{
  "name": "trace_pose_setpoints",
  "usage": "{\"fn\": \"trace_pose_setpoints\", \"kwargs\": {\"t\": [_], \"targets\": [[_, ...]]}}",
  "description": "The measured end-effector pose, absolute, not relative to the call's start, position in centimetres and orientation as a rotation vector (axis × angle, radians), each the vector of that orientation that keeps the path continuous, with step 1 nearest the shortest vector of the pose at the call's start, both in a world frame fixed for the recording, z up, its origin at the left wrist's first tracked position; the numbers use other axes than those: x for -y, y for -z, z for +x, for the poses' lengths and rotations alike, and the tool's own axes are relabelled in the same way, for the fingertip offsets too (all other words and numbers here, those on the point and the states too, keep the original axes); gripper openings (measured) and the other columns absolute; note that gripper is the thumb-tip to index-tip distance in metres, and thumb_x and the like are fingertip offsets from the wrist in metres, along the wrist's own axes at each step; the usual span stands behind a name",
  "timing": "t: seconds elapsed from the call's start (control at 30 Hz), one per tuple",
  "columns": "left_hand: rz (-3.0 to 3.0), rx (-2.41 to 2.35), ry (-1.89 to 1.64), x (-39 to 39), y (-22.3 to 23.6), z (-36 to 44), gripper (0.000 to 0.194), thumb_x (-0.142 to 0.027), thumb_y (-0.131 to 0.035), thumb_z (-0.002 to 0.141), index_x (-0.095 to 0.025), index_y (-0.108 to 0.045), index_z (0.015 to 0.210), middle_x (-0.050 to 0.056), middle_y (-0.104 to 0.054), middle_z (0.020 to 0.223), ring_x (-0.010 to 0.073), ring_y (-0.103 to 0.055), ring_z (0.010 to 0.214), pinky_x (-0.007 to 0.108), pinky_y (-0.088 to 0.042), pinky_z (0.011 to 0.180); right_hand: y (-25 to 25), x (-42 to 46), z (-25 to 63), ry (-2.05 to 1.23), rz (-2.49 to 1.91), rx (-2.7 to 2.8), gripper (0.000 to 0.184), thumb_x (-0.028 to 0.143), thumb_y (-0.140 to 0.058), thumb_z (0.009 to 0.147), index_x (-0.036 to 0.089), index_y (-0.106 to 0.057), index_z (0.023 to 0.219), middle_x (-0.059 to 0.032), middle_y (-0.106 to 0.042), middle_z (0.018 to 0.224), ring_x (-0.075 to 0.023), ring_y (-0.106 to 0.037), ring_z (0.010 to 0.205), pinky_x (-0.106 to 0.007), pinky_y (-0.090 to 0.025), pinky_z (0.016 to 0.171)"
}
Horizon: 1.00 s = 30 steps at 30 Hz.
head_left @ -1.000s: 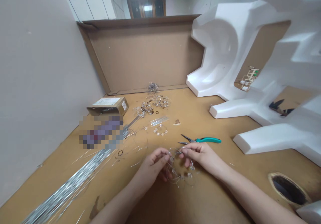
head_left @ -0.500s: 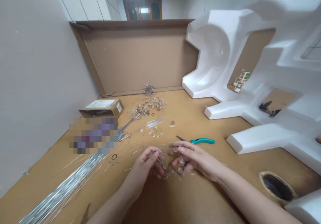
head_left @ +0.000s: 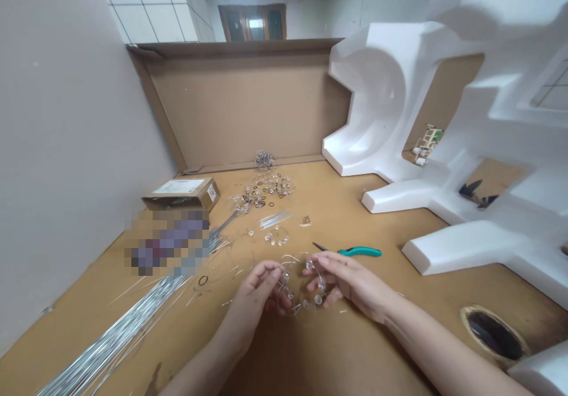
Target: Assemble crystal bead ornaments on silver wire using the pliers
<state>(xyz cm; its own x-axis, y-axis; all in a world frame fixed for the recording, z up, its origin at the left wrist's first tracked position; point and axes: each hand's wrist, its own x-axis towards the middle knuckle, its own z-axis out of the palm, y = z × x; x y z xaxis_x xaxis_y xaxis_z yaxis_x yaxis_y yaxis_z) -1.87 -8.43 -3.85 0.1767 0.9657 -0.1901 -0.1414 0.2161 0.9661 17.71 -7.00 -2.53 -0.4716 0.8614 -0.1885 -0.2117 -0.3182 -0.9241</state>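
Observation:
Between my hands is a loop of thin wire strung with clear round beads [head_left: 318, 299], a beaded wire ring held just above the table. My left hand [head_left: 265, 286] pinches its left side between thumb and fingers. On the right side, my right hand [head_left: 335, 274] has its thumb and index finger closed at a bead near the top, with the other fingers curled behind the ring. A similar beaded wire ring [head_left: 279, 241] lies on the table beyond my hands. Teal-handled pliers [head_left: 360, 251] rest just past my right hand, jaws pointing left.
A long bundle of silvery wires [head_left: 119, 331] runs along the left side. Short wire pieces [head_left: 274, 220] and a pile of beaded rings [head_left: 277, 184] lie farther back. A small cardboard box [head_left: 181, 192] is at left; white foam packaging [head_left: 465, 242] fills the right. The table has a round hole [head_left: 494, 334].
My hands stay in nearly the same place, still on the beaded wire ring. The ring has turned slightly between my fingers, and the whole view has shifted a little.

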Motion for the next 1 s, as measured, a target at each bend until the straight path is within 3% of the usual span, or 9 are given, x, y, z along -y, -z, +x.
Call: {"fn": "trace_pose_setpoints", "kwargs": {"t": [0.23, 0.37, 0.57, 0.77, 1.0], "targets": [[1.032, -1.076, -0.966, 8.44, 3.70, -1.73, 0.021, -0.039, -0.058, 0.074, -0.020, -0.052, 0.080, -0.004, -0.056, 0.071, 0.0090, -0.055, 0.050, 0.021, -0.042, 0.049, 2.93, 6.66, 17.67, -1.704, -1.060, 1.259, 0.034, 0.042, -0.063, 0.071, 0.017, -0.062, 0.094, -0.0050, -0.062, 0.090, -0.0112, -0.058, 0.070, -0.020, -0.045, 0.055], [1.068, -1.059, -0.943, 8.61, 3.75, -1.72, 0.022, -0.040, -0.058, 0.074, -0.019, -0.055, 0.078, -0.005, -0.056, 0.064, 0.0090, -0.054, 0.046, 0.021, -0.040, 0.048, 2.89, 6.53, 17.71, -1.627, -1.142, 1.295, 0.033, 0.045, -0.066, 0.065, 0.016, -0.065, 0.081, 0.0001, -0.059, 0.071, -0.0093, -0.053, 0.062, -0.021, -0.043, 0.058], [1.093, -1.106, -0.915, 8.70, 3.73, -1.52, 0.023, -0.042, -0.058, 0.074, -0.018, -0.056, 0.075, -0.006, -0.053, 0.047, 0.0084, -0.048, 0.042, 0.018, -0.036, 0.047, 3.04, 6.29, 17.89, -1.590, -1.168, 1.333, 0.027, 0.041, -0.067, 0.064, 0.015, -0.063, 0.066, 0.0046, -0.050, 0.051, -0.0053, -0.040, 0.045, -0.019, -0.030, 0.045], [1.082, -1.184, -0.930, 8.71, 3.57, -1.45, 0.026, -0.044, -0.062, 0.069, -0.018, -0.058, 0.073, -0.004, -0.058, 0.055, 0.0082, -0.048, 0.042, 0.018, -0.034, 0.046, 2.90, 6.28, 18.13, -1.676, -1.089, 1.346, 0.027, 0.040, -0.067, 0.064, 0.014, -0.064, 0.071, 0.0048, -0.048, 0.049, -0.0055, -0.039, 0.045, -0.018, -0.029, 0.044], [1.161, -1.215, -0.911, 8.71, 3.50, -1.61, 0.025, -0.043, -0.057, 0.074, -0.018, -0.058, 0.077, -0.005, -0.053, 0.044, 0.0097, -0.047, 0.045, 0.018, -0.035, 0.050, 2.61, 6.38, 18.05, -1.709, -1.039, 1.370, 0.028, 0.042, -0.066, 0.066, 0.015, -0.065, 0.076, 0.0043, -0.049, 0.053, -0.0057, -0.040, 0.046, -0.019, -0.030, 0.044]]}}
